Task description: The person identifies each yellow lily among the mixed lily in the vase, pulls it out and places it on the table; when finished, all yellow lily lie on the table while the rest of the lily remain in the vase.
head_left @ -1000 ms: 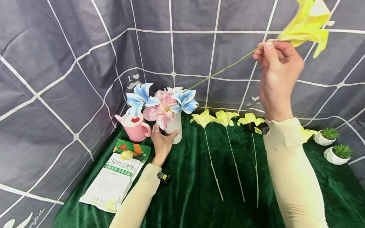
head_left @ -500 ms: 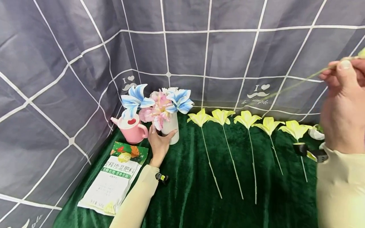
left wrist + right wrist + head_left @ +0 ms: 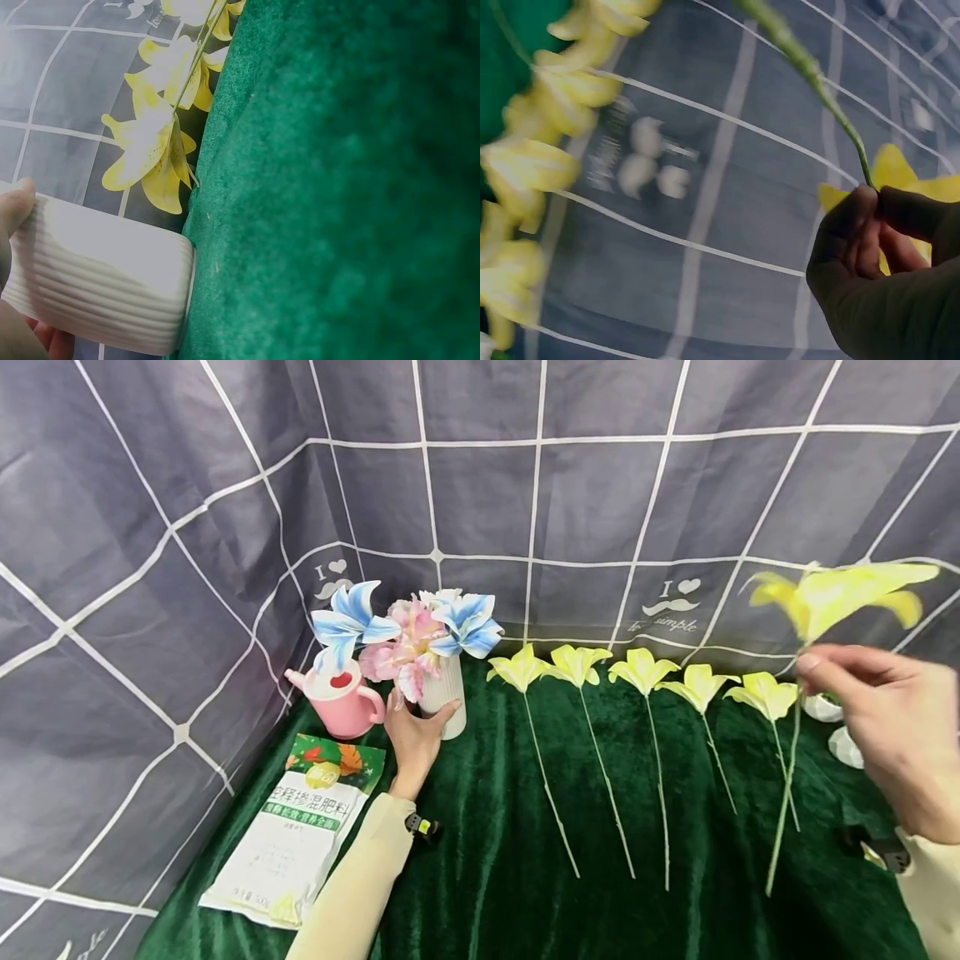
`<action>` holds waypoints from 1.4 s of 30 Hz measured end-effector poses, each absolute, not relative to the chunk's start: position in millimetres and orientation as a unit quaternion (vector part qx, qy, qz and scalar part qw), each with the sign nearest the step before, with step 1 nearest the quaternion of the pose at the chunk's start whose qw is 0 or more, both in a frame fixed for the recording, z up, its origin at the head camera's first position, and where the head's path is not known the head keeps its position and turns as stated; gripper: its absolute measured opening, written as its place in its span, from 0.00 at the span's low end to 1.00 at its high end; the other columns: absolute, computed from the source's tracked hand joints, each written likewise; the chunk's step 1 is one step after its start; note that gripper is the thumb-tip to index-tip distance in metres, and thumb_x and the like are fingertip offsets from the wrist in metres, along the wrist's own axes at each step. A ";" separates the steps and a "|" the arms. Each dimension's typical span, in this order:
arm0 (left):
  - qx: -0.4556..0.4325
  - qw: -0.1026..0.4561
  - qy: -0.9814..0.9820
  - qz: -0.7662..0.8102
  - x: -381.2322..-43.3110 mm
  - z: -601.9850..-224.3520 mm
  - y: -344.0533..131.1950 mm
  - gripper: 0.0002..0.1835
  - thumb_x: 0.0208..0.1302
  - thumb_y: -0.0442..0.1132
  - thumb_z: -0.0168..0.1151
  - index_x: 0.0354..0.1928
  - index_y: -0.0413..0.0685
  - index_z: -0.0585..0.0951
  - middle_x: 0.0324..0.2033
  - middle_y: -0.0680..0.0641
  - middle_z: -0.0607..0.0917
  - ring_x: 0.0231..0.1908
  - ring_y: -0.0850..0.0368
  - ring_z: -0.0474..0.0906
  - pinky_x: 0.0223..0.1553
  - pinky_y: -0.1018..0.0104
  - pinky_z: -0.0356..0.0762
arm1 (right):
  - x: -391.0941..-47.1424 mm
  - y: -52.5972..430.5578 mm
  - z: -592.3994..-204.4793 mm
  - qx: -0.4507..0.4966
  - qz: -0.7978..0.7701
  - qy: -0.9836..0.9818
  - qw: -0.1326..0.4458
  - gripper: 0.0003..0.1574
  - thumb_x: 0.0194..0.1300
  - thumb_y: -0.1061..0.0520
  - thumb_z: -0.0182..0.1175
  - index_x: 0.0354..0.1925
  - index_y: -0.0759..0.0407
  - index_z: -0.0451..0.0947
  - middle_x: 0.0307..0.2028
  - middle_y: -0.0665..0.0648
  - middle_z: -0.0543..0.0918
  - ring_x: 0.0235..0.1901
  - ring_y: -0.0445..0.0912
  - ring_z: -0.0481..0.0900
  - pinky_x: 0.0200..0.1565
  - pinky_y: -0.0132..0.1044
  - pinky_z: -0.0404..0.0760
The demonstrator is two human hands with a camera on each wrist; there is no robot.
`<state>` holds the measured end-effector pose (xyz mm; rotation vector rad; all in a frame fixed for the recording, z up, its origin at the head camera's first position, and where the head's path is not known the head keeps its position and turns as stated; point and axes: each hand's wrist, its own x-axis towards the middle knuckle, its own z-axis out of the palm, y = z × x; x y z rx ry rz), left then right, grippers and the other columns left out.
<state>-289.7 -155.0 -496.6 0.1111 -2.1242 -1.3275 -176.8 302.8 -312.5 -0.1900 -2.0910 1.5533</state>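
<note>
My left hand (image 3: 414, 735) grips the ribbed white vase (image 3: 452, 706), thumb on its front; the left wrist view shows the vase (image 3: 105, 277) between thumb and fingers. Pink, white and blue lilies stand in it, a blue lily (image 3: 471, 622) leaning right. On the right, my right hand (image 3: 892, 718) pinches a yellow lily (image 3: 840, 597) just under its bloom, the stem hanging down toward the cloth. The right wrist view shows thumb and fingertips meeting on the green stem (image 3: 829, 97). Several yellow lilies (image 3: 643, 672) lie in a row to the left of that hand.
A pink watering can (image 3: 341, 706) stands left of the vase. In front of it lies a fertilizer bag (image 3: 292, 835). Small white pots (image 3: 846, 747) sit partly hidden behind the right hand. Green velvet cloth (image 3: 510, 893) covers the table; a grey checked curtain (image 3: 480, 502) hangs behind.
My right hand has carried the yellow lily away from the vase to the right, then lowered it, turning the stem from slanting to nearly upright. The left hand keeps holding the vase.
</note>
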 end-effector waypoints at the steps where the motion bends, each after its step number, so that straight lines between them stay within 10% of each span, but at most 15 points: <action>1: 0.040 0.313 -0.803 -0.505 -289.8 -496.4 -155.3 0.48 0.41 0.54 0.85 0.65 0.44 0.74 0.53 0.35 0.82 0.54 0.39 0.80 0.59 0.44 0.74 | -175.9 305.0 -320.4 -0.078 0.540 -0.806 0.231 0.06 0.63 0.59 0.69 0.39 0.59 0.88 0.21 0.38 0.86 0.23 0.31 0.80 0.31 0.20 0.73; 10: 0.031 0.324 -0.798 -0.507 -291.0 -496.1 -157.4 0.47 0.41 0.52 0.85 0.64 0.44 0.75 0.52 0.35 0.83 0.53 0.40 0.80 0.58 0.44 0.75 | -188.1 315.6 -399.5 -0.091 0.483 -0.869 0.044 0.04 0.67 0.49 0.67 0.35 0.40 0.89 0.22 0.31 0.85 0.24 0.30 0.82 0.32 0.21 0.76; 14: 0.024 0.324 -0.797 -0.509 -291.4 -496.1 -158.8 0.47 0.41 0.52 0.85 0.64 0.44 0.75 0.52 0.36 0.83 0.53 0.41 0.80 0.58 0.45 0.75 | -192.1 314.8 -425.1 -0.095 0.468 -0.879 0.004 0.11 0.69 0.47 0.65 0.42 0.51 0.89 0.24 0.30 0.85 0.26 0.32 0.85 0.34 0.24 0.79; 20: 0.020 0.326 -0.795 -0.511 -291.3 -496.3 -159.7 0.47 0.42 0.52 0.85 0.65 0.45 0.75 0.53 0.37 0.83 0.54 0.42 0.80 0.58 0.45 0.75 | -195.7 313.4 -448.6 -0.098 0.435 -0.895 -0.028 0.28 0.70 0.47 0.63 0.54 0.70 0.81 0.29 0.35 0.88 0.28 0.35 0.86 0.34 0.31 0.83; 42: 0.019 0.281 -0.809 -0.516 -282.8 -497.3 -172.1 0.46 0.47 0.53 0.82 0.66 0.46 0.71 0.56 0.38 0.81 0.57 0.44 0.81 0.58 0.45 0.78 | -190.7 305.9 -470.6 -0.104 0.406 -0.906 -0.056 0.32 0.72 0.44 0.60 0.56 0.71 0.80 0.36 0.54 0.92 0.30 0.35 0.88 0.34 0.26 0.81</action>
